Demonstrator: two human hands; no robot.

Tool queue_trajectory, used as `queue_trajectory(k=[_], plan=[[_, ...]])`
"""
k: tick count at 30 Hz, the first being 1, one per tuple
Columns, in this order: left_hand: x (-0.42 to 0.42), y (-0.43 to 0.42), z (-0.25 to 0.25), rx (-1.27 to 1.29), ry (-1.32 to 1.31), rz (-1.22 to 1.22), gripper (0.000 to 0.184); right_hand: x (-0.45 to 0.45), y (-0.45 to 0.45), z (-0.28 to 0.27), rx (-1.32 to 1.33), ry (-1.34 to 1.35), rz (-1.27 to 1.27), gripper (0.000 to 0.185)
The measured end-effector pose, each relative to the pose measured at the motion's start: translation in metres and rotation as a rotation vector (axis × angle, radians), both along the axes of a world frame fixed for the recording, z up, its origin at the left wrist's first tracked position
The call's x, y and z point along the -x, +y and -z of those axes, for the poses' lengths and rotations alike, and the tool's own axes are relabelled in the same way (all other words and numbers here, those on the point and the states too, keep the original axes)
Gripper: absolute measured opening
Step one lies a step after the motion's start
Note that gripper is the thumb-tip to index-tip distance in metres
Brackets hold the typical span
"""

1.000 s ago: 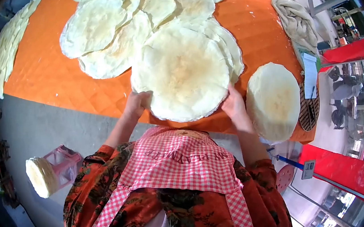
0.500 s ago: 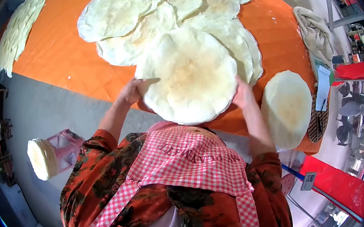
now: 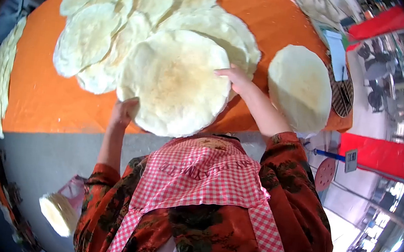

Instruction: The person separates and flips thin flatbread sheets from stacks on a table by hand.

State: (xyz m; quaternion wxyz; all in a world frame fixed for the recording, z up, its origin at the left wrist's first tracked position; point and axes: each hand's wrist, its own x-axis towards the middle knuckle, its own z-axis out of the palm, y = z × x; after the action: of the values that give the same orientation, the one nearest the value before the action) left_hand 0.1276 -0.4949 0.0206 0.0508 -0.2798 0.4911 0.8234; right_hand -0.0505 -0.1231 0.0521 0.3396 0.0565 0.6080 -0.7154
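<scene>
A large round flatbread (image 3: 177, 81), pale with a browned middle, is held between my two hands over the near edge of the table. My left hand (image 3: 125, 111) grips its lower left rim, thumb on top. On the right rim my right hand (image 3: 237, 79) pinches the bread, with the thumb over the upper face and the other fingers hidden beneath. Just behind it lie overlapping flatbreads (image 3: 86, 38) spread in a loose pile. To the right of my right forearm, another flatbread (image 3: 300, 87) lies near the table's corner.
An orange cloth (image 3: 65, 105) covers the table. At its left end hangs a stack of bread (image 3: 0, 78). A crumpled cloth (image 3: 315, 4), a pale blue slip (image 3: 337, 54) and a dark slatted round (image 3: 341, 92) sit on the right. Below left, a stool (image 3: 72, 191) holds stacked bread (image 3: 58, 214).
My view has turned, so the table has shifted left in the picture. The held flatbread has tilted, with my right hand higher on its rim and my left hand lower.
</scene>
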Motion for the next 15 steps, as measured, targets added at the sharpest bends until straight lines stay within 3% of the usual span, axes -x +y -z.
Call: queue_trajectory(k=[1, 2, 3, 4, 6, 10, 11, 12, 14, 15], plan=[[0.005, 0.005, -0.012, 0.118, 0.057, 0.0, 0.038, 0.003, 0.003, -0.005, 0.029, 0.024, 0.011, 0.056], [0.01, -0.028, 0.027, 0.075, 0.066, 0.099, 0.038, 0.005, 0.008, -0.015, 0.1, 0.041, 0.049, 0.055], [0.019, -0.012, -0.003, 0.081, 0.312, 0.152, 0.042, 0.006, 0.016, -0.03, 0.162, 0.063, 0.097, 0.053], [0.035, 0.022, -0.054, -0.035, 0.168, 0.089, 0.038, 0.003, 0.034, -0.045, 0.221, 0.086, 0.144, 0.051], [0.061, 0.027, -0.049, -0.105, 0.207, 0.185, 0.037, -0.012, 0.076, -0.073, 0.239, 0.113, 0.203, 0.052], [0.112, 0.111, -0.053, -0.003, 0.275, 0.232, 0.039, -0.014, 0.174, -0.108, 0.342, 0.283, 0.193, 0.054], [0.13, 0.131, -0.048, 0.039, 0.238, 0.245, 0.035, -0.015, 0.203, -0.12, 0.31, 0.306, 0.228, 0.054], [0.143, 0.171, -0.071, -0.081, 0.247, 0.326, 0.033, -0.011, 0.234, -0.139, 0.276, 0.328, 0.263, 0.054], [0.162, 0.256, -0.122, -0.199, 0.282, 0.376, 0.051, -0.016, 0.296, -0.181, 0.107, 0.361, 0.327, 0.052], [0.175, 0.285, -0.13, -0.214, 0.32, 0.414, 0.051, -0.022, 0.321, -0.2, 0.096, 0.468, 0.397, 0.05]])
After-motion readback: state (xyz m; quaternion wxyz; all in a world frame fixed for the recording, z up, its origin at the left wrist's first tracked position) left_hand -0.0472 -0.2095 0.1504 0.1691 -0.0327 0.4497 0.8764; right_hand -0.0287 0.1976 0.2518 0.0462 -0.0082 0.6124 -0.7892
